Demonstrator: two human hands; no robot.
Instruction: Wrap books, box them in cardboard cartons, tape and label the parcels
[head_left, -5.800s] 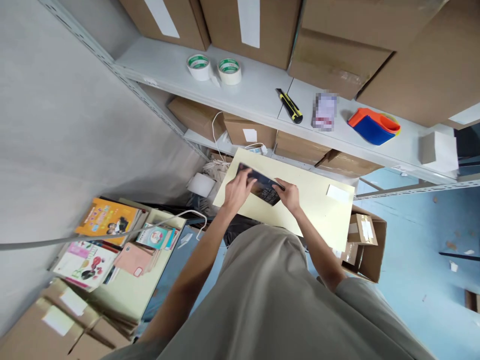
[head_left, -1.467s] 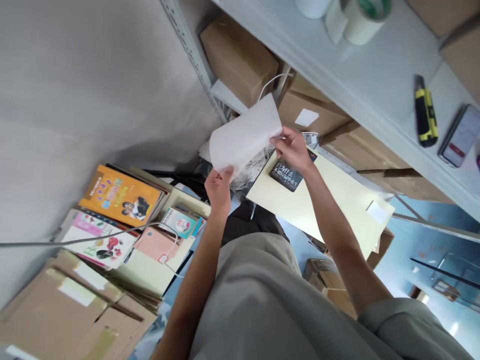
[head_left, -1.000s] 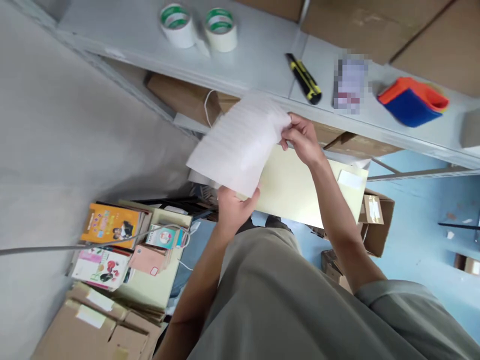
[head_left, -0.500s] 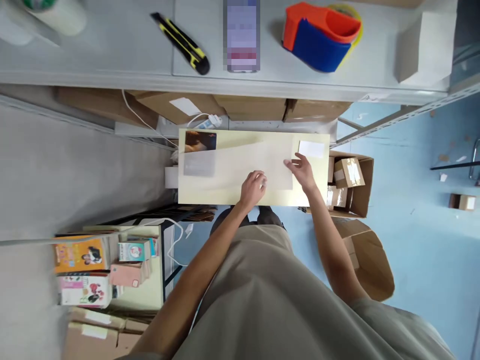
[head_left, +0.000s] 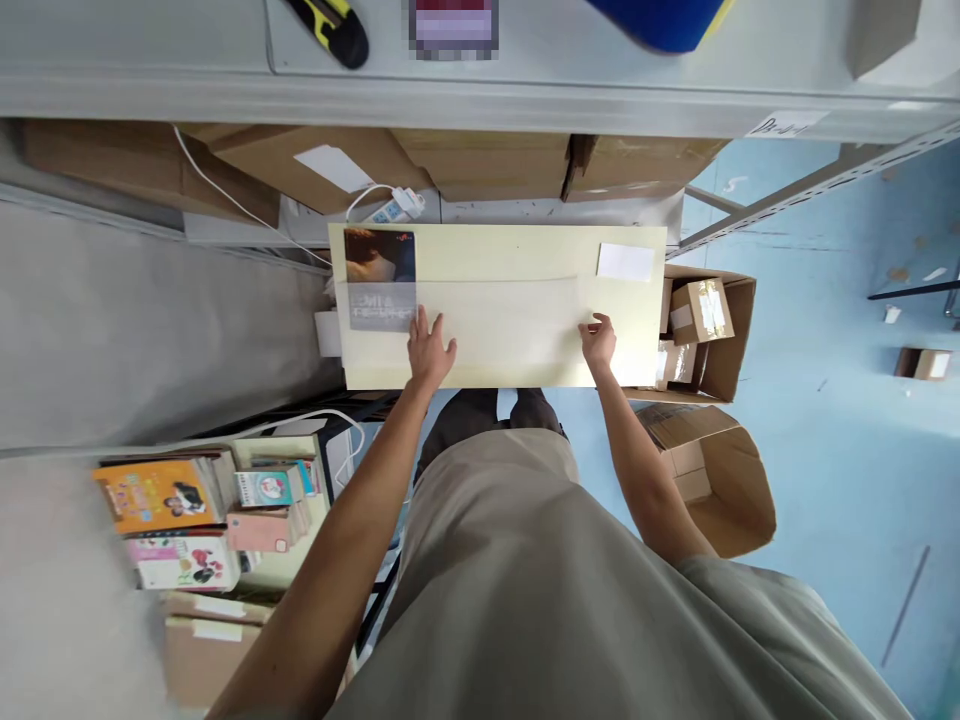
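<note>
Pale yellow tabletop (head_left: pixel 525 245): translucent wrapping sheet (head_left: pixel 510 320) lies flat, left end overlapping the book (head_left: pixel 379 262). Your left hand (head_left: pixel 431 348) presses open-palmed; right hand (head_left: pixel 598 342) at the right edge, grip unclear. Hands well apart. Tension evenly, avoid wrinkles.

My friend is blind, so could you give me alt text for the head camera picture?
Seen from above, a person's left hand presses flat on a thin see-through sheet spread along a pale yellow table, while the right hand touches its right end. The sheet half covers a book at the table's left end.
</note>
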